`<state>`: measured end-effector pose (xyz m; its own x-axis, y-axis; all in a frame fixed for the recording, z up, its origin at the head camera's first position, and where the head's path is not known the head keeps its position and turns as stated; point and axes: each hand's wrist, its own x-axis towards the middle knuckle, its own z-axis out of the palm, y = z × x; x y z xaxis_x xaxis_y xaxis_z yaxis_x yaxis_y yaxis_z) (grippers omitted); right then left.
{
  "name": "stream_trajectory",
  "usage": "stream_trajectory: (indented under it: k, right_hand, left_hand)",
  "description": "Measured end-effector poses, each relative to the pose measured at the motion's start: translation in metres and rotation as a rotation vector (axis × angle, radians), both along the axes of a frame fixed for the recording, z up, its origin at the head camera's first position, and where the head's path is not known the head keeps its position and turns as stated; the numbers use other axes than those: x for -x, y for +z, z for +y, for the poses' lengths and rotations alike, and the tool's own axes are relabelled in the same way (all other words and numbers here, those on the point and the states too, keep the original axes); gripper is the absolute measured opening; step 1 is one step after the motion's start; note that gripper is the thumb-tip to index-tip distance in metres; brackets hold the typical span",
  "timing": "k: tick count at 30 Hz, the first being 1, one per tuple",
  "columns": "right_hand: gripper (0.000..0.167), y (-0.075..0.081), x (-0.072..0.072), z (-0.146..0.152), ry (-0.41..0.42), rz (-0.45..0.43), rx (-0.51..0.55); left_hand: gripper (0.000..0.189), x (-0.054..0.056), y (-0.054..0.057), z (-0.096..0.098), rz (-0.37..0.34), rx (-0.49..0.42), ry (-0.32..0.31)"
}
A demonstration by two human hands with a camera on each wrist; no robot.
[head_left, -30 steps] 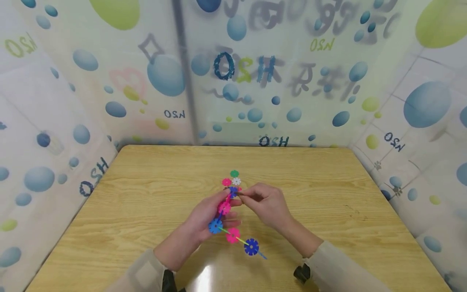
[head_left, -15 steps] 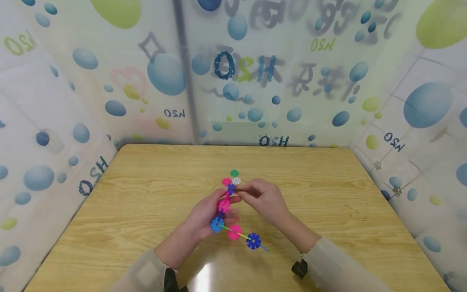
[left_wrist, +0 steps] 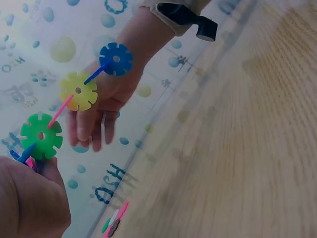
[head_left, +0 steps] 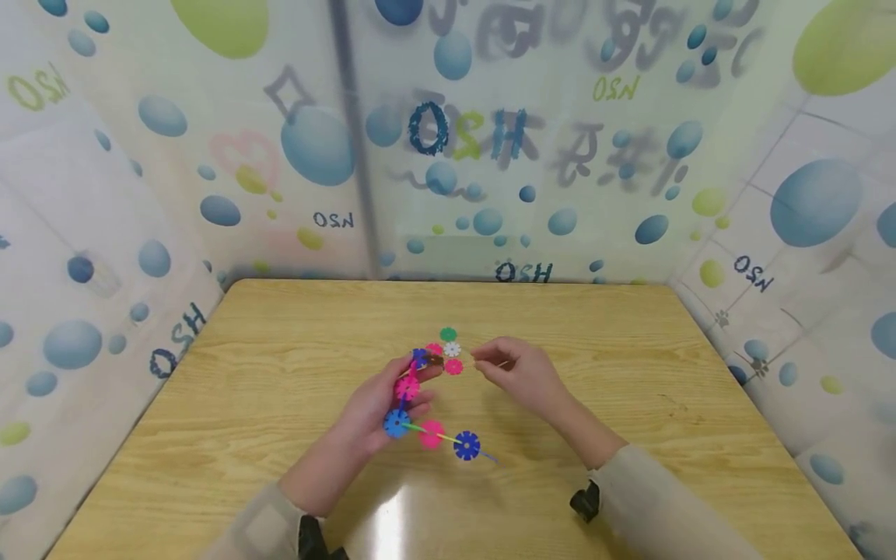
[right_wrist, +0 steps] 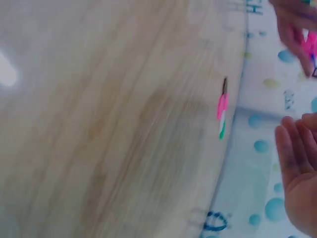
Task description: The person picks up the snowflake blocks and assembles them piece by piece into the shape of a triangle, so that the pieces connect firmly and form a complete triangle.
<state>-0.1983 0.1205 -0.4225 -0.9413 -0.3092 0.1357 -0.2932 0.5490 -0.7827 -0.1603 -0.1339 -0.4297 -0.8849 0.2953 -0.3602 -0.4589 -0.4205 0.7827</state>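
In the head view my left hand (head_left: 381,400) grips the upper end of a zigzag chain of flat notched plastic discs. A dark blue disc (head_left: 418,358) sits at its thumb, followed by a pink disc (head_left: 407,387) and a light blue disc (head_left: 397,423). The chain's free end, with another dark blue disc (head_left: 467,446), hangs over the table. From the left wrist, a green disc (left_wrist: 41,136) and a yellow disc (left_wrist: 78,90) face the camera. My right hand (head_left: 525,373) is apart from the chain, thumb and index finger close together; whether they pinch something thin is unclear.
Several loose discs, among them a green one (head_left: 448,334), a white one (head_left: 452,350) and a pink one (head_left: 453,366), lie on the wooden table (head_left: 595,327) beyond the hands. Printed curtain-like walls (head_left: 448,233) enclose the table's back and sides.
My right hand has drawn away to the right from the dark blue disc that it was touching. The left hand has shifted left with the chain, uncovering the pink disc on the table.
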Motion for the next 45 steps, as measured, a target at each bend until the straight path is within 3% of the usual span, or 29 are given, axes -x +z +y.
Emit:
stream_trajectory:
  k: [11, 20, 29, 38, 45]
  right_hand:
    - [0.018, -0.018, 0.048, -0.012, 0.115, -0.187, -0.215]
    - [0.017, -0.035, 0.071, -0.03, 0.126, -0.173, -0.295]
    - [0.017, -0.034, 0.072, -0.034, 0.128, -0.157, -0.377]
    - [0.025, -0.029, 0.058, -0.022, 0.147, -0.144, -0.524]
    - [0.023, -0.026, 0.045, -0.003, 0.157, -0.212, -0.395]
  left_hand:
    - [0.048, 0.003, 0.005, -0.013, -0.018, 0.0, 0.077]
    - [0.05, 0.002, 0.006, -0.016, -0.024, -0.02, 0.056]
    - [0.046, 0.004, 0.005, -0.015, -0.025, -0.018, 0.078]
    - [0.042, 0.005, 0.003, -0.01, -0.02, -0.007, 0.095]
    - [0.038, 0.003, 0.002, -0.006, -0.029, -0.008, 0.106]
